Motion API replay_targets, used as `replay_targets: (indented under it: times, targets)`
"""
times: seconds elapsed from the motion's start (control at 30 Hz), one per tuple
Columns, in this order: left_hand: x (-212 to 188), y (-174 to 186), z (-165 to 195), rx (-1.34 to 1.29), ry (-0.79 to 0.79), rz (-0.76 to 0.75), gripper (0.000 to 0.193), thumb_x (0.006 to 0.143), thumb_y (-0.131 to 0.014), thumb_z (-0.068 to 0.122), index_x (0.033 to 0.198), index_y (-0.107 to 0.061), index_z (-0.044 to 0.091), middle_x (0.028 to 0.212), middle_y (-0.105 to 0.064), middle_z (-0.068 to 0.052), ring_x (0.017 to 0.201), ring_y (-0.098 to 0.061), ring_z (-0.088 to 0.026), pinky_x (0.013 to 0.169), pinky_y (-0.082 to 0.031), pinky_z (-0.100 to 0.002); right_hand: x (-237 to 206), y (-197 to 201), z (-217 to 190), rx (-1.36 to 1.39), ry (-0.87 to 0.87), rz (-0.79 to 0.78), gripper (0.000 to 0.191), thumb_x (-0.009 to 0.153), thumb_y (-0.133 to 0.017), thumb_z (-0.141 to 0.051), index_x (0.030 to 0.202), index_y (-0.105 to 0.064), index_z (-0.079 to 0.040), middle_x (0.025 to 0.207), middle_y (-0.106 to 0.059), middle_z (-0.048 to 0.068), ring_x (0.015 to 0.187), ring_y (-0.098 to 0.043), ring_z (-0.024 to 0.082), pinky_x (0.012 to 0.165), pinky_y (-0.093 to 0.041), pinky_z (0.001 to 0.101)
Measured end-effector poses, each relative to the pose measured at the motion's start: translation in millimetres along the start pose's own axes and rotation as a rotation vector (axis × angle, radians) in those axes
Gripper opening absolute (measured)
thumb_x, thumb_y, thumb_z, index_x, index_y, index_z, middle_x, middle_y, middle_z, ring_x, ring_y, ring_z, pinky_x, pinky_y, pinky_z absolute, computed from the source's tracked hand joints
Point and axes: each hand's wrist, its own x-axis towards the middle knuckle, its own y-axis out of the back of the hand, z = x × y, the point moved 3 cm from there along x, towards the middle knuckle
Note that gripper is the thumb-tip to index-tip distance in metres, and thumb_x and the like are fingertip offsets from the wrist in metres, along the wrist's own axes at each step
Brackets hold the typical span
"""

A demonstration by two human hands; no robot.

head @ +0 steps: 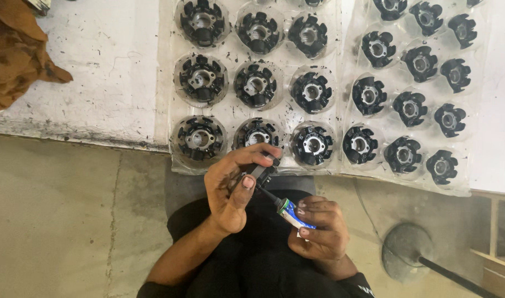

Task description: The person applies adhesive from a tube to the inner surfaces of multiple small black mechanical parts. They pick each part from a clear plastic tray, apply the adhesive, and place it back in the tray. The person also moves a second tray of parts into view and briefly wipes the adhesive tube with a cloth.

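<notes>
The left hand [230, 190] is curled shut around a small dark part [262, 170], thumb and fingers pinching it just below the near edge of the trays. The right hand [318, 229] is closed on a small blue-and-white tube [292, 215], and the tube's thin black nozzle [268, 196] angles up and left until its tip meets the dark part. Both hands hover over the person's lap, clad in black, close together but not touching.

Just above them, the white surface [109, 72] carries two clear plastic trays [230, 110], side by side, each pocket holding a round black wound component with a metal centre [200, 138]. The right-hand tray [478, 110] sits slightly skewed. A brown cloth [12, 55] lies at the far left of the surface. Down on the floor [54, 221], at the right, a round grey base with a dark pole [409, 251] stands well apart from the hands.
</notes>
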Motion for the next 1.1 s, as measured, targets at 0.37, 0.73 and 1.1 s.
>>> replay_targets:
  times: [0.37, 0.73, 1.1]
  targets:
    - [-3.7, 3.4, -4.9, -0.107, 0.067, 0.047, 0.04, 0.11, -0.062, 0.03, 0.124, -0.061, -0.007, 0.126, -0.066, -0.028, 0.121, -0.065, -0.028, 0.11, -0.052, -0.04, 2.9, 1.0, 1.0, 0.019, -0.042, -0.014, 0.049, 0.07, -0.072, 0.012, 0.106, -0.055, -0.015, 0.105, -0.065, 0.01, 0.097, -0.069, 0.029, 0.085, -0.065, 0.0468]
    - [-7.6, -1.0, -27.6, -0.698, 0.282, 0.28, 0.046, 0.1, -0.061, 0.036, 0.13, -0.051, 0.002, 0.131, -0.059, -0.025, 0.123, -0.061, -0.043, 0.1, -0.056, -0.059, 10.4, -3.2, -0.1, -0.012, -0.122, 0.125, 0.051, 0.078, -0.078, 0.009, 0.107, -0.043, -0.015, 0.101, -0.065, 0.012, 0.094, -0.07, 0.03, 0.086, -0.064, 0.0478]
    - [-18.8, -10.5, -36.5, -0.873, 0.46, 0.399, 0.052, 0.097, -0.06, 0.038, 0.134, -0.054, 0.003, 0.13, -0.061, -0.026, 0.119, -0.063, -0.046, 0.096, -0.057, -0.06, 11.1, -2.5, 4.0, -0.023, -0.078, 0.109, 0.052, 0.077, -0.079, 0.007, 0.108, -0.043, -0.015, 0.101, -0.064, 0.011, 0.095, -0.068, 0.027, 0.088, -0.065, 0.0487]
